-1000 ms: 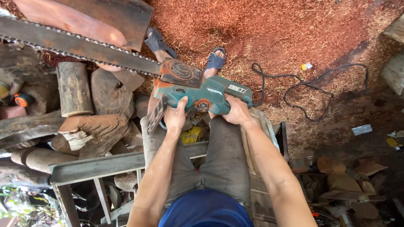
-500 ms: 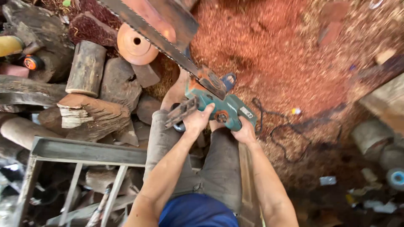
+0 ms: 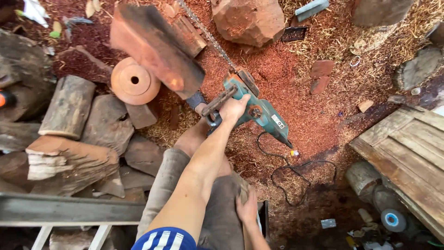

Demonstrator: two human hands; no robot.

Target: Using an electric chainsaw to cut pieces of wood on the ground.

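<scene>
My left hand (image 3: 233,109) grips the front handle of a teal electric chainsaw (image 3: 261,113). Its bar and chain (image 3: 208,34) point up and away over the red sawdust. My right hand (image 3: 247,208) rests on my grey trouser leg (image 3: 222,203) and holds nothing, with its fingers curled against the cloth. The saw's black cord (image 3: 296,171) loops across the ground to the right of my legs. A foot in a sandal (image 3: 196,99) shows just left of the saw.
A big reddish wood slab (image 3: 157,51) and a round turned disc (image 3: 134,81) lie ahead on the left, with cut logs (image 3: 69,106) piled beside them. A grey metal frame (image 3: 69,208) runs at bottom left. A wooden pallet (image 3: 407,148) lies at right, a wood chunk (image 3: 249,18) at the top.
My right hand has let go of the saw's rear handle and dropped to my leg. The saw, now held by my left hand alone, has swung so its bar points further away.
</scene>
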